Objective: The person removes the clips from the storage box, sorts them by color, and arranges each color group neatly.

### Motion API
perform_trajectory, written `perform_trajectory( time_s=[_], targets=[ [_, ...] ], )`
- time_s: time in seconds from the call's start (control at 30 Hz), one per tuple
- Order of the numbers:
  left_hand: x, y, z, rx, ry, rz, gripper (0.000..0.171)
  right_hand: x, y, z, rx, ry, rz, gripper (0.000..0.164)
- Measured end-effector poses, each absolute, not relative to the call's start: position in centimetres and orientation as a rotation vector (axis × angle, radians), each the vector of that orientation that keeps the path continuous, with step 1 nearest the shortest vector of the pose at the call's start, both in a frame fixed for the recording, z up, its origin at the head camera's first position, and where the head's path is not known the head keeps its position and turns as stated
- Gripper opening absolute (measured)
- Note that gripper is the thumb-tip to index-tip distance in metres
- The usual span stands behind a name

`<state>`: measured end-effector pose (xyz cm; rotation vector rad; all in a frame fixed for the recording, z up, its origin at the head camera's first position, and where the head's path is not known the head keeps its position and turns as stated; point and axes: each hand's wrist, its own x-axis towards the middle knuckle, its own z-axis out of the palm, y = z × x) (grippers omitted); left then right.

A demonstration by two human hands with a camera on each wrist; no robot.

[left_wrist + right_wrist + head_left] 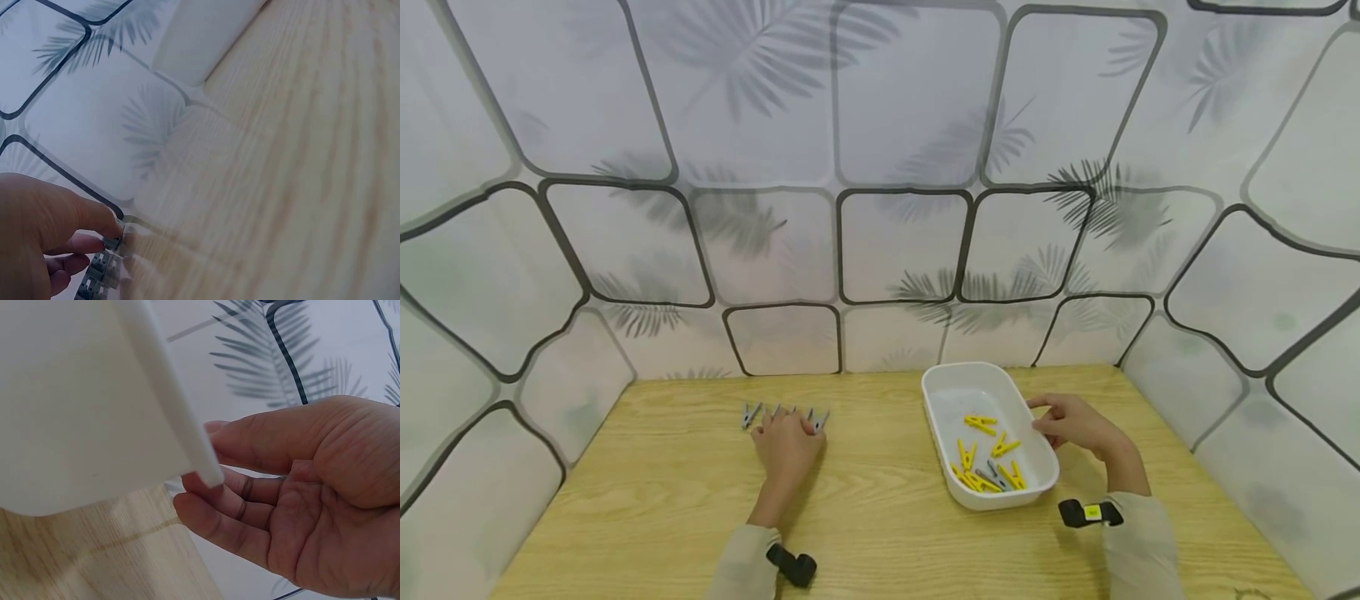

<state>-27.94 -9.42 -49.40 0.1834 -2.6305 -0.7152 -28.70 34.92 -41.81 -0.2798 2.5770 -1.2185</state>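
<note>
Toward the back left of the table, several grey clothespins stand in a row. My left hand reaches over this row, and its thumb and fingers pinch the grey clothespin at the right end. The left wrist view shows the fingertips on that end clothespin, with others lined up beside it. My right hand grips the right rim of a white plastic tub, thumb at the outer edge and fingers curled beneath the lip. Inside the tub lie several yellow clothespins and grey clothespin parts among them.
The wooden table ends at a patterned cloth wall behind, with similar walls at both sides. A black wrist camera sits on the left sleeve, another wrist camera on the right.
</note>
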Motion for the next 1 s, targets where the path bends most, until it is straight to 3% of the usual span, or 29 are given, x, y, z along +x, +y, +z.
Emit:
perform_trajectory(
  time_s=[1.0],
  targets=[
    [-27.76,-9.07,-49.19,0.123,-2.626,-0.788,0.030,-28.67,34.89,-41.75,-0.275,2.579,-1.227,0.048]
  ],
)
